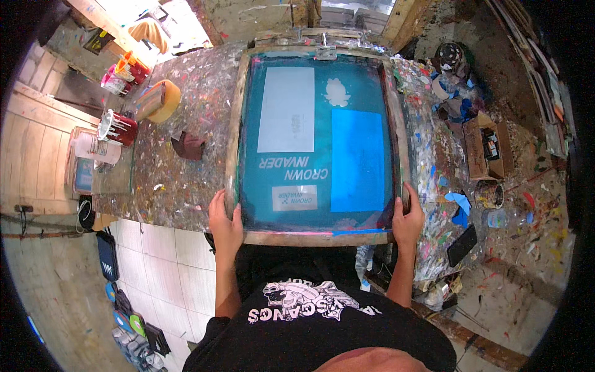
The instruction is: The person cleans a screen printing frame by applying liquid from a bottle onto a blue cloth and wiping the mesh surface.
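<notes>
A wooden-framed screen printing frame (313,238) lies flat on the table in front of me, with teal mesh (249,167) stretched across it. My left hand (224,224) is closed round its left side bar near the front corner. At the opposite corner, my right hand (409,224) grips the right side bar. A bright blue rectangle (357,162) covers the mesh at right, and a pale rectangle (286,102) shows at upper left. Below it are pale lettering and a smaller light patch (295,198). A metal clamp (325,53) sits at the frame's far edge.
Paint-spattered table (180,192) extends on both sides. At left stand a dark red paint can (118,128), a tape roll (163,101), a brown scrap (188,146) and an orange tub (132,67). To the right are a cardboard box (476,152), blue scraps (458,203) and a dark phone-like slab (462,245).
</notes>
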The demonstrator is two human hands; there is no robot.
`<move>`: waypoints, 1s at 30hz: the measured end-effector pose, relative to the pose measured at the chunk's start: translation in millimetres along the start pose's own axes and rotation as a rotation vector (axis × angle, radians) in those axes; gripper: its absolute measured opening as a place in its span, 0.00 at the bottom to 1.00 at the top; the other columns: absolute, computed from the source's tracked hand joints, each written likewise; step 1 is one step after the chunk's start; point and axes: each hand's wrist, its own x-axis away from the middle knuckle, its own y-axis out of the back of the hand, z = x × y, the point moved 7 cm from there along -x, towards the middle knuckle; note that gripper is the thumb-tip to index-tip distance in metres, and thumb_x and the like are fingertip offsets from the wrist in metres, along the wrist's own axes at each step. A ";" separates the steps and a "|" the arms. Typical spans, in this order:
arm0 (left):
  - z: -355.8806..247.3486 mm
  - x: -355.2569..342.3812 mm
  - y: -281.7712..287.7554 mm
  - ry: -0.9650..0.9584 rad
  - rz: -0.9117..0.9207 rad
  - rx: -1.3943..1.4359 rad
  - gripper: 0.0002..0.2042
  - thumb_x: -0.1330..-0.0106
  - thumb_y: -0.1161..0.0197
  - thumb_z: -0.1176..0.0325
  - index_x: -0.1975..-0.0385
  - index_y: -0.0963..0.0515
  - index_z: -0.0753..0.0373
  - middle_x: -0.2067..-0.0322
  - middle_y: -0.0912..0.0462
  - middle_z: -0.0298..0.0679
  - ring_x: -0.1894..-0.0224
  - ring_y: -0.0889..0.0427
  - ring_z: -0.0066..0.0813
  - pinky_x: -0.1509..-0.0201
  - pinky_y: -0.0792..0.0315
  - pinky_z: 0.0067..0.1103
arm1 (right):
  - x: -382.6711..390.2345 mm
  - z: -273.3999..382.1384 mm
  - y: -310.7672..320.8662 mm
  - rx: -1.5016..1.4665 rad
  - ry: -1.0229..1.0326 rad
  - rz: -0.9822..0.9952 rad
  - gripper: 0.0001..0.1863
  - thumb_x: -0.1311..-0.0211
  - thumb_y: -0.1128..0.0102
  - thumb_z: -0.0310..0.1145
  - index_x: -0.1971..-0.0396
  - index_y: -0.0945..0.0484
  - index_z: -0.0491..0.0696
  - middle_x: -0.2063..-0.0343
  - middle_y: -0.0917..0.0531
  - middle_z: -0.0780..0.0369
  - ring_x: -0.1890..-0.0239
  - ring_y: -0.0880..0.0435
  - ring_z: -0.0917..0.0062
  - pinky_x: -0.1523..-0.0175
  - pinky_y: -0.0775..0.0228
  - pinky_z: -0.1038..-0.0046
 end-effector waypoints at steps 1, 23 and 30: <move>0.4 0.5 0.4 -0.002 -0.003 0.001 0.22 0.36 0.39 0.76 0.43 0.30 0.75 0.42 0.27 0.57 0.39 0.28 0.55 0.34 0.35 0.37 | -1.5 2.5 -0.5 0.025 0.016 -0.010 0.21 0.34 0.43 0.28 0.42 0.25 0.41 0.44 0.20 0.48 0.40 0.22 0.53 0.36 0.32 0.60; -9.5 -1.9 -8.5 0.006 0.008 -0.135 0.25 0.40 0.39 0.77 0.42 0.33 0.77 0.41 0.29 0.59 0.44 0.27 0.59 0.38 0.32 0.39 | -466.0 245.8 -258.0 0.610 0.785 0.540 0.31 0.36 0.38 0.59 0.79 0.19 0.42 0.81 0.18 0.56 0.76 0.19 0.65 0.68 0.30 0.63; -53.1 9.4 -21.7 -0.119 -0.061 -0.250 0.30 0.40 0.37 0.72 0.37 0.33 0.73 0.36 0.32 0.56 0.35 0.32 0.53 0.33 0.38 0.44 | -457.0 227.4 -275.1 0.321 0.333 0.810 0.32 0.37 0.37 0.61 0.88 0.31 0.51 0.90 0.41 0.70 0.87 0.46 0.83 0.78 0.59 0.70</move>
